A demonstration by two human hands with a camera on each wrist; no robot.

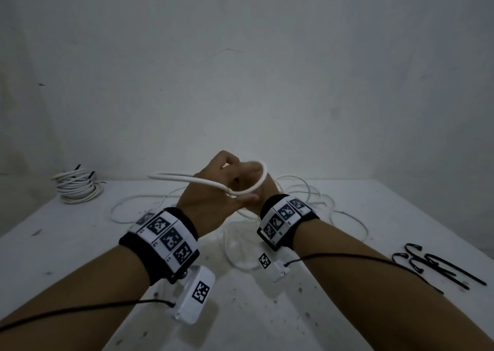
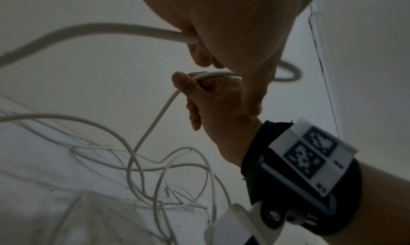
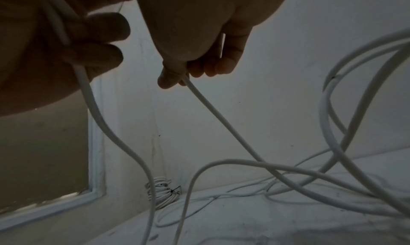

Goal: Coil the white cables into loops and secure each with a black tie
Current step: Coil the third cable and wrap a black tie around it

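Observation:
Both hands are raised above the table (image 1: 80, 243), close together. My left hand (image 1: 211, 193) grips a white cable (image 1: 263, 174) that bends into a small loop over the hands, with two strands sticking out to the left. My right hand (image 1: 267, 190) sits mostly hidden behind the left one. In the left wrist view the right hand (image 2: 208, 97) holds the cable (image 2: 210, 74) between thumb and fingers. From the right wrist, the right fingers (image 3: 177, 73) pinch the cable (image 3: 199, 97), which trails down to loose tangled cable (image 1: 307, 198) on the table. Several black ties (image 1: 433, 265) lie at the right.
A coiled white bundle (image 1: 77, 190) bound with black ties stands at the back left by the wall; the right wrist view shows the bundle (image 3: 162, 192) too. Loose cable loops spread over the middle of the table under the hands. A grey wall (image 1: 240, 70) closes the back.

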